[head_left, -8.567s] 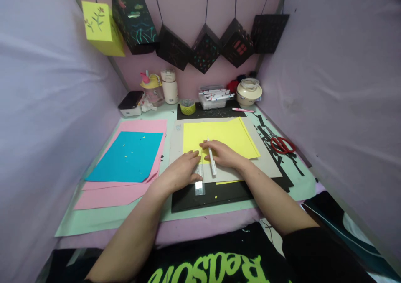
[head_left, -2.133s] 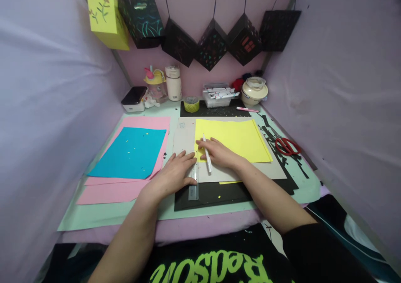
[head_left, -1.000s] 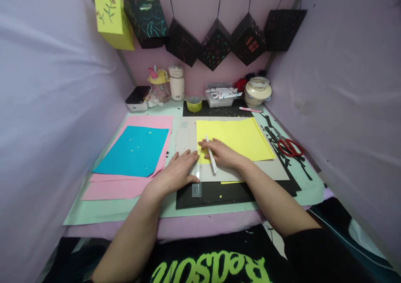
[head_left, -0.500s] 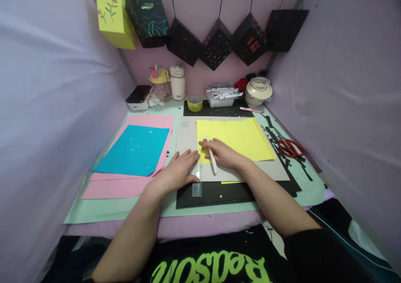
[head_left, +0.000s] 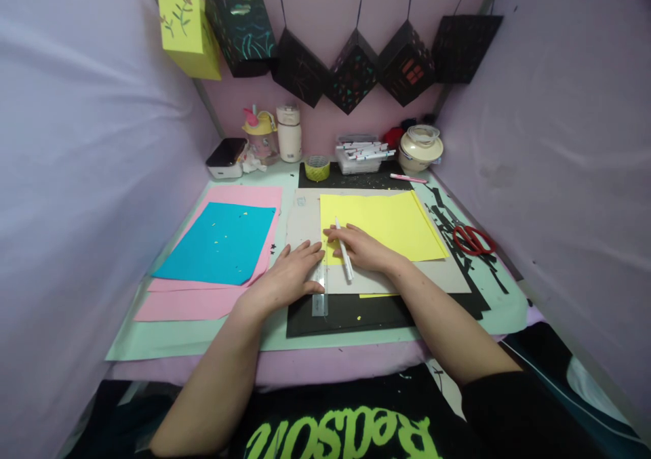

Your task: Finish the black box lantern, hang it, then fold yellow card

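A yellow paper sheet (head_left: 386, 222) lies on a grey board (head_left: 442, 279) over black paper. My left hand (head_left: 287, 279) rests flat, fingers stretched, pressing a clear ruler (head_left: 320, 295) along the sheet's left edge. My right hand (head_left: 361, 250) is closed round a white pen (head_left: 344, 260), whose tip touches the yellow sheet beside the ruler.
A blue sheet (head_left: 218, 242) lies on pink sheets (head_left: 193, 303) at the left. Red scissors (head_left: 472, 240) sit among black scraps at the right. At the back stand a marker box (head_left: 361, 155), a tape roll (head_left: 317, 168), bottles and a lidded bowl (head_left: 420, 148). Paper lanterns hang above.
Over the past seconds the ruler and both hands stay at the sheet's left edge; the view has shifted slightly. The pen has barely moved in the last second.
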The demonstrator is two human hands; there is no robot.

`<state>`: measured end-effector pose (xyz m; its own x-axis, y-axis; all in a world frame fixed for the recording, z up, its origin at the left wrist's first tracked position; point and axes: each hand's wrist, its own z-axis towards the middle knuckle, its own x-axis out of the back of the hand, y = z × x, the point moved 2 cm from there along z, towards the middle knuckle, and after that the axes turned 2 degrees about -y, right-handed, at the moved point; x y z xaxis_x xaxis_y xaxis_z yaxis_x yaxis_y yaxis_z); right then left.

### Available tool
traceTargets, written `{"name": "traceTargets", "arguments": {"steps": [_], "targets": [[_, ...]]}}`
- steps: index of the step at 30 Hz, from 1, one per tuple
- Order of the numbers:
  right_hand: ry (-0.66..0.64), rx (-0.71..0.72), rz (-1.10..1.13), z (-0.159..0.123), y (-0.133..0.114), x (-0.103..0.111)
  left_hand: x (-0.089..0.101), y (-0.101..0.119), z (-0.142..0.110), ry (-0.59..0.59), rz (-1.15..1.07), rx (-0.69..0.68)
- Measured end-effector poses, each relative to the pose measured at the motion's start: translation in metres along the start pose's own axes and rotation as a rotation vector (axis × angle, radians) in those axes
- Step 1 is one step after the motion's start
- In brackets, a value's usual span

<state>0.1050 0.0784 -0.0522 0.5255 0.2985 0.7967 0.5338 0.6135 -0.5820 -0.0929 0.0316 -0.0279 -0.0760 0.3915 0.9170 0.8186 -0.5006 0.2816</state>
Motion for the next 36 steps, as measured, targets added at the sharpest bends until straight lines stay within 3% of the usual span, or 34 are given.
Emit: {"name": "traceTargets", "arguments": {"steps": [36], "targets": [[0.014,0.001,0.018,0.0000,0.0030,-0.0021,-0.0021,-0.0008,-0.0003,0.018,-0.016,-0.008]]}}
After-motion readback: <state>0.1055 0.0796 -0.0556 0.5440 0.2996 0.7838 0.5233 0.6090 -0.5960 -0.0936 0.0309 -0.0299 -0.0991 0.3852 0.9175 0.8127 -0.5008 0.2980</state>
